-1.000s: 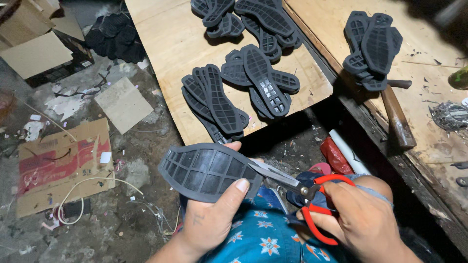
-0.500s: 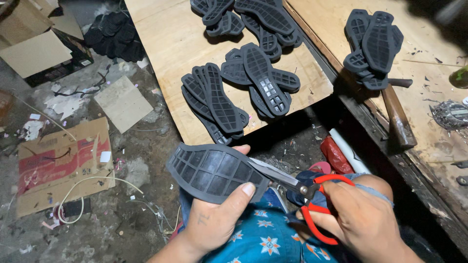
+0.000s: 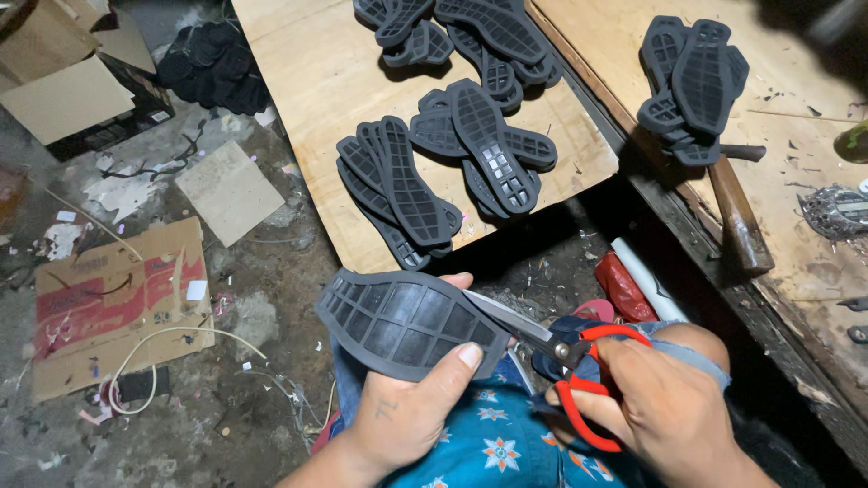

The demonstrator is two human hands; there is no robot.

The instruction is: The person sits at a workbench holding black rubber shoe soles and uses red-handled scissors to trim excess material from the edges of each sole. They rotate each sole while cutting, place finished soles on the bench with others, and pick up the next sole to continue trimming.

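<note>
Soles (image 3: 470, 154) lie piled on a board (image 3: 298, 81); right of it, a hammer (image 3: 737, 212) rests on the tabletop (image 3: 814, 108); cardboard (image 3: 117, 303) lies on the floor at left.

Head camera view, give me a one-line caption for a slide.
Left hand holds a dark rubber shoe sole while right hand cuts with red-handled scissors.

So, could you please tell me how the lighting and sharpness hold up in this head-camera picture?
Head view: light falls bright on the plywood board and sole piles; the gap below the bench edge is deep shadow. The left hand, held sole, red-handled scissors and right hand look sharp. The top right corner is dark and blurred.
</note>
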